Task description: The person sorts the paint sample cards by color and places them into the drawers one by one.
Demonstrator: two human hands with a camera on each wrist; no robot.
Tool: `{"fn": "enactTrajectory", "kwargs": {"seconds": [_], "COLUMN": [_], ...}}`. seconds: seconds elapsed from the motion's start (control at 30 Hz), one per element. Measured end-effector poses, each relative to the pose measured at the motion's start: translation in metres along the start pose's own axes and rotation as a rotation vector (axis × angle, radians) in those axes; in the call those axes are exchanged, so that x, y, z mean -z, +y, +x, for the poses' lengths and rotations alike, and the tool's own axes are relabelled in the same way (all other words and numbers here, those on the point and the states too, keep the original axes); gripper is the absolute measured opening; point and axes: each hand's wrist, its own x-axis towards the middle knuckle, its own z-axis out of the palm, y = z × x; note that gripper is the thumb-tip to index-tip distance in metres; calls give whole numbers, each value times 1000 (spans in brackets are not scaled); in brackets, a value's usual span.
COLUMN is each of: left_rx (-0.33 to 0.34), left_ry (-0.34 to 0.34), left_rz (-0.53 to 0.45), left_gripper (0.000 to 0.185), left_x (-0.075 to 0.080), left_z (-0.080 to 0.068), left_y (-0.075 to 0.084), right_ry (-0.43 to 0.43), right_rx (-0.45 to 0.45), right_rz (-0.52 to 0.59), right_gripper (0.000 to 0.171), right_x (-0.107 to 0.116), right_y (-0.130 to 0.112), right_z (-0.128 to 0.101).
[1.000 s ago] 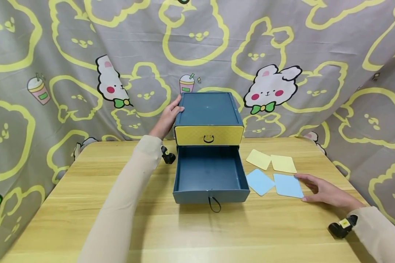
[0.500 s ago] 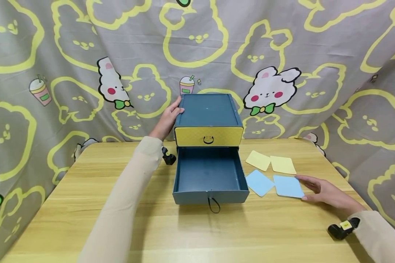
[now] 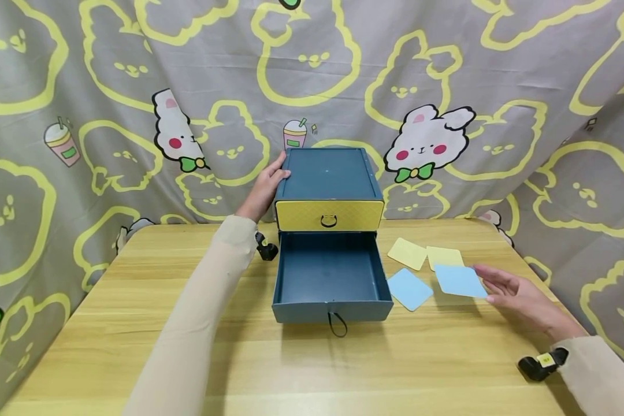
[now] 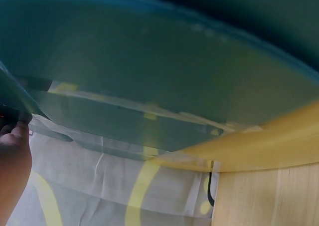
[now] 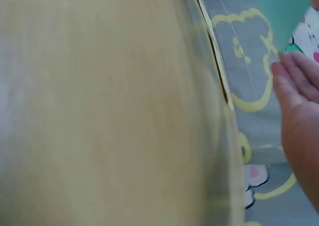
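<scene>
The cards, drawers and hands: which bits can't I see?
Inside the yellow drawer: head view, hidden by its closed front.
Part of one yellow card: head view, hidden by the held blue card.
Left hand, partly: left wrist view, cut off by left edge.
Right hand, partly: right wrist view, cut off by right edge.

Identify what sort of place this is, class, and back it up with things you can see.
Probably an indoor tabletop set up for recording: a cartoon-patterned curtain hangs around a wooden table, and the person has small black wrist-worn devices.
</scene>
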Motion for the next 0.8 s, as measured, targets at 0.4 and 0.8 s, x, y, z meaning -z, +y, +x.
{"fn": "enactTrajectory", "kwargs": {"seconds": [0.4,0.8], "left_rx": [-6,13], "left_ry": [7,0], "left_rz": [7,-18], "left_gripper": [65,65], "left_x": [-1,-2], "left_z": [-2,-2], "left_y": [0,1], "right_ry": [-143,-66], "right_rx": [194,284], "right_rz": [250,336], "right_gripper": [59,56], "right_x": [-29,-100], "right_y": [-38,-79], "right_z": [44,86]}}
